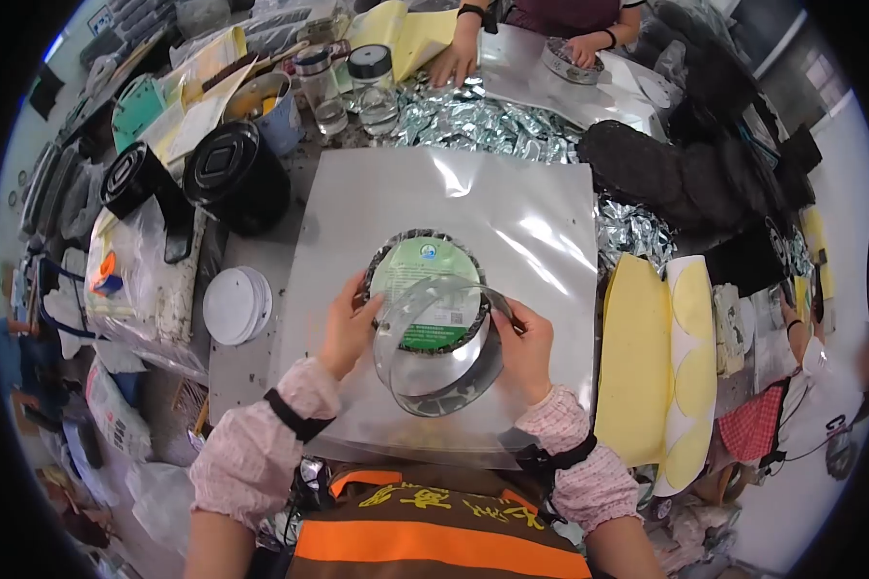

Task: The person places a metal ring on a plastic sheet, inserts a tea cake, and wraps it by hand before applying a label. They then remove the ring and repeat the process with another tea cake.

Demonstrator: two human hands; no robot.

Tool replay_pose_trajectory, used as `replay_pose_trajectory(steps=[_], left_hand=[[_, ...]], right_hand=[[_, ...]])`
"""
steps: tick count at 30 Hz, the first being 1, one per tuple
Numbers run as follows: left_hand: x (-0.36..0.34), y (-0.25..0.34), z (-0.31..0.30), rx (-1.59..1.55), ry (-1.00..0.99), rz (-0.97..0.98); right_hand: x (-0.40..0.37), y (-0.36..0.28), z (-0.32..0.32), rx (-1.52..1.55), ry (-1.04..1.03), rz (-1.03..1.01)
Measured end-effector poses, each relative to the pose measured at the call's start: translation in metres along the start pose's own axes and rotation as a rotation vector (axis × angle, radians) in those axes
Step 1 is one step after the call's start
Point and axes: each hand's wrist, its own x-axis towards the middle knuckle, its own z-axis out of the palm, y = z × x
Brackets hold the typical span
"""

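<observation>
A loop of clear plastic strip (388, 372) is held between my two hands above a shiny metal sheet (348, 207). My left hand (345, 328) has its thumb and fingers closed at the loop's left side, beside a round disc. My right hand (526, 345) pinches the loop's right side between thumb and fingers. The round disc has a dark, rough rim, and a green and pale printed label (425, 289) covers its top. It lies on the sheet, partly behind the loop.
Left are white round lids (234, 307) and a black canister (237, 179). Glass jars (372, 92) and crumpled silver foil packets (492, 121) lie beyond the sheet. Yellow sticker sheets (632, 362) are on the right. Across the table, another person's hand (586, 48) touches a round item.
</observation>
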Motion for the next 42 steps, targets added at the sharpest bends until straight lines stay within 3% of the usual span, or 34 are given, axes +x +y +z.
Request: replay_pose_trajectory(steps=[3, 6, 8, 10, 12, 13, 16, 19, 23, 25, 28, 31, 34, 37, 40, 41, 42], left_hand=[[0.002, -0.005, -0.022, 0.088, -0.058, 0.029], [-0.014, 0.008, -0.124, 0.086, -0.082, 0.066], [-0.043, 0.025, -0.203, 0.245, -0.188, -0.071], [-0.085, 0.027, -0.271, 0.371, -0.504, -0.359], [-0.121, 0.027, -0.289, 0.51, -0.684, -0.496], [-0.13, 0.02, -0.288, 0.602, -0.693, -0.353], [-0.12, 0.015, -0.247, 0.765, -0.628, 0.012], [-0.088, 0.011, -0.178, 0.879, -0.672, 0.431], [-0.061, -0.017, -0.173, 0.824, -0.776, 0.451], [-0.069, -0.018, -0.177, 0.828, -0.749, 0.464], [-0.075, 0.002, -0.167, 0.932, -0.779, 0.642], [-0.066, -0.01, -0.163, 0.911, -0.837, 0.483], [-0.063, -0.017, -0.171, 0.934, -0.864, 0.501], [-0.061, -0.018, -0.164, 0.955, -0.713, 0.66], [-0.052, 0.036, -0.133, 0.473, -0.389, 0.2], [-0.053, 0.054, -0.129, 0.437, -0.322, 0.305], [-0.058, 0.062, -0.13, 0.483, -0.396, 0.412]], right_hand=[[-0.01, 0.006, -0.004, -0.02, -0.02, 0.036], [-0.012, 0.019, -0.02, -0.053, -0.077, 0.115], [-0.017, 0.022, -0.026, -0.054, -0.072, 0.122], [-0.024, 0.024, -0.028, -0.054, -0.069, 0.103], [-0.029, 0.026, -0.03, -0.05, -0.082, 0.057], [-0.032, 0.03, -0.031, -0.052, -0.102, 0.058], [-0.04, 0.026, -0.029, -0.344, -0.202, -0.379], [-0.051, 0.013, -0.034, -0.576, -0.337, -0.515], [-0.076, 0.012, -0.045, -0.378, -0.433, -0.187], [-0.095, 0.007, -0.043, -0.327, -0.463, -0.316], [-0.105, -0.015, -0.025, -0.284, -0.623, -0.471], [-0.103, -0.023, 0.0, -0.265, -0.781, -0.564], [-0.098, -0.029, 0.002, -0.272, -0.798, -0.6], [-0.097, -0.04, 0.005, -0.256, -0.842, -0.657], [-0.1, -0.05, 0.031, -0.325, -1.02, -0.648], [-0.101, -0.045, 0.038, -0.336, -0.988, -0.621], [-0.092, -0.027, 0.038, -0.337, -0.863, -0.582]])
